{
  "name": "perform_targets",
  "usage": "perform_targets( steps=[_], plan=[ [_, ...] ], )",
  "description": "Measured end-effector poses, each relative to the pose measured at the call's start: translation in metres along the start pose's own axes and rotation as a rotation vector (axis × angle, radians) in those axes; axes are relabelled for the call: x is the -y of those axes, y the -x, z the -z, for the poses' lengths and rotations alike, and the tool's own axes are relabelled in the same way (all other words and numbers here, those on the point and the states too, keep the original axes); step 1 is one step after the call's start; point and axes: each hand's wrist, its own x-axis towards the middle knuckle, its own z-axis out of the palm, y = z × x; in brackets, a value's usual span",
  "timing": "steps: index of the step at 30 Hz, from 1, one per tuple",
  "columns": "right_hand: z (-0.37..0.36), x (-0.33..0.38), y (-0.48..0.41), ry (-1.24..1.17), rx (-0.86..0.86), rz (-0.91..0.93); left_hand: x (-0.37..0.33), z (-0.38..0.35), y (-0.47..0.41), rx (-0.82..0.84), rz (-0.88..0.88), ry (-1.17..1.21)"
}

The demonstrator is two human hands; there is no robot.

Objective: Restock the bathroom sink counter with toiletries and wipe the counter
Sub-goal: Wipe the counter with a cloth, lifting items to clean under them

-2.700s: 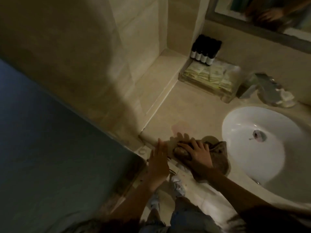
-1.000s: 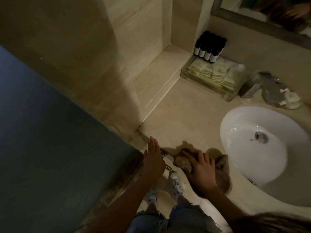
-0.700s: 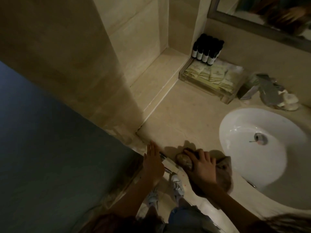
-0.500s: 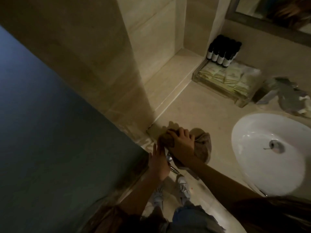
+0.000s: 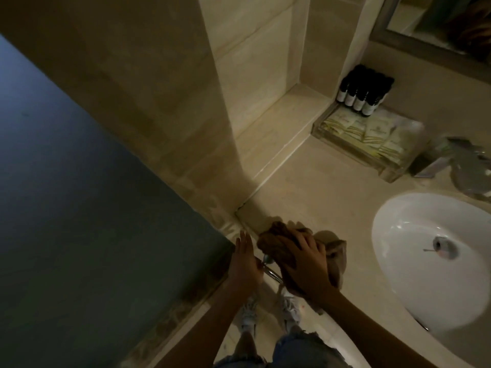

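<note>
We enter, lower centre of the frame: the right hand (image 5: pixel 305 262), its grip curled over a brown crumpled cloth (image 5: pixel 275 241), pressing it onto the beige stone desk (image 5: pixel 318 187) at the near left corner, close to the tiled wall. The cloth's paler end trails toward the white oval basin (image 5: pixel 414 264) at the right.

The left hand (image 5: pixel 244 264) lies just left of the cloth at the desk's front edge. Its grip is slack, with fingers straight and together, and it holds nothing. A chrome metal bar (image 5: pixel 271 272) shows between the two hands.

Upper right: a clear rectangular tray (image 5: pixel 345 150) of pale green-printed sachets (image 5: pixel 377 134) stands on the desk. Small dark bottles with white labels (image 5: pixel 364 92) stand clustered just behind it, against the wall.

Right edge: a chrome tap (image 5: pixel 467 160), blurred. Top right corner: a grey-framed mirror (image 5: pixel 425 46).

Bottom centre: pale shoes (image 5: pixel 289 309) on the floor.
</note>
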Motion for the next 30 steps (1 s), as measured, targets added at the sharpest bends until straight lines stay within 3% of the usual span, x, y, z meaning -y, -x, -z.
perform_targets(
  steps=[8,13,23,27,30],
  plan=[
    [-0.015,0.045,-0.116,-0.053,0.178,0.066,0.017,0.019,-0.004,-0.056,0.062,-0.095],
    [-0.004,0.032,-0.105,-0.084,0.140,0.094,-0.004,0.009,-0.013,-0.060,0.038,-0.102],
    [0.051,-0.104,-0.189,-0.108,0.055,-0.386,-0.053,-0.001,-0.051,0.060,-0.136,-0.194],
    [0.058,-0.112,-0.217,-0.082,0.056,-0.466,-0.055,0.002,-0.049,0.025,-0.177,-0.265],
    [0.052,-0.093,-0.209,-0.121,0.040,-0.443,-0.048,-0.002,-0.044,-0.038,-0.198,-0.190]
  ],
)
